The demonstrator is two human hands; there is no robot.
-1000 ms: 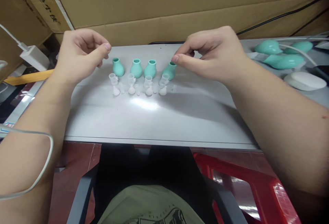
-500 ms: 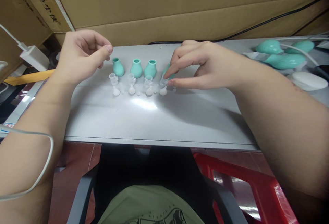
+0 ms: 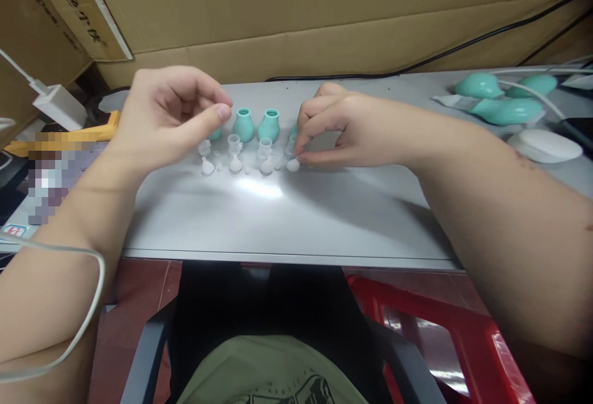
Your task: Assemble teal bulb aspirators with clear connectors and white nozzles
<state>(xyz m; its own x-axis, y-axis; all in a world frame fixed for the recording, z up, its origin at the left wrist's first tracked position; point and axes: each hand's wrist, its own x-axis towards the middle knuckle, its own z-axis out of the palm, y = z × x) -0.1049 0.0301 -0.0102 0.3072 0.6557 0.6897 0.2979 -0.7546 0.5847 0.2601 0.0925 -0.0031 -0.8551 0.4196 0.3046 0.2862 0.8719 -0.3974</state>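
Note:
My right hand [image 3: 328,126] is at the right end of the rows, thumb and index finger pinched beside a clear plastic cup-shaped fitting [image 3: 291,146] and a white teardrop-shaped piece [image 3: 293,165]. What lies between the fingertips is hidden. A teal bulb [image 3: 293,130] shows partly behind these fingers. Loosely curled and empty, my left hand [image 3: 185,113] hovers over the left end and partly covers another teal bulb [image 3: 215,134]. Between the hands stand two teal bulbs with open necks [image 3: 243,126]. In front are more clear fittings [image 3: 235,143], white teardrop pieces [image 3: 236,164] and tiny translucent parts [image 3: 248,170].
At the right lie more teal bulbs [image 3: 509,110], a white oval object [image 3: 546,146] and cables. A white power adapter [image 3: 60,107] and a yellow object [image 3: 99,126] are at the left. Cardboard [image 3: 287,15] stands behind the table. A loose cable [image 3: 99,274] crosses my left forearm.
My left hand has moved right and slightly down, over the leftmost bulb. My right thumb and index finger have come together and sunk a little towards the white piece.

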